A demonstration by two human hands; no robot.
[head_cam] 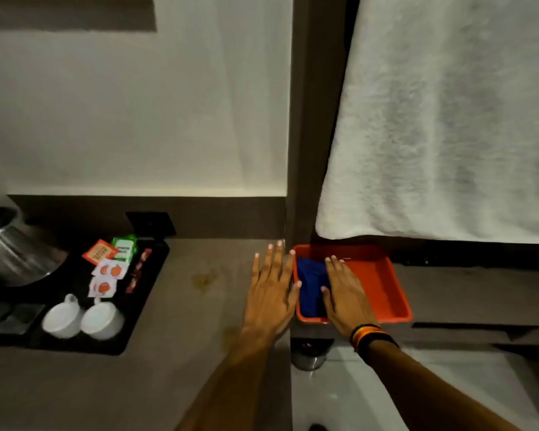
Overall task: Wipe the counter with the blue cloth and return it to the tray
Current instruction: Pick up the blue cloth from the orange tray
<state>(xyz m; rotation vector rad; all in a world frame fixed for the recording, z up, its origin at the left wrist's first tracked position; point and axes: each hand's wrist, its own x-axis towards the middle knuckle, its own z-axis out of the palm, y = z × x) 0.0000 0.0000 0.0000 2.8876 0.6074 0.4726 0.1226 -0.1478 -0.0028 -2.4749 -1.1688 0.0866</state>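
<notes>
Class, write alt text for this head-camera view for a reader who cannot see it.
Two open hands reach toward a red tray holding a blue cloth: the right hand over it, the left hand beside it above the stained counter. A black tray left holds cups and sachets.

On the worktop (199, 306), the serving tray (143, 293) lies to my left, carrying the kettle (10, 247) at its far left, the sachets (109, 269) toward its back and the two cups (84, 318) side by side at its front. The tray (386, 287) sits to the right, past the worktop's right edge and below the hanging towel (448, 119), with the cloth (311, 284) in its left part. My left hand (271, 293) lies flat on the worktop just beside the tray's left wall, my right hand (346, 297) lies over the cloth inside the tray, and the basin (355, 399) is nearest me, before the tray.
</notes>
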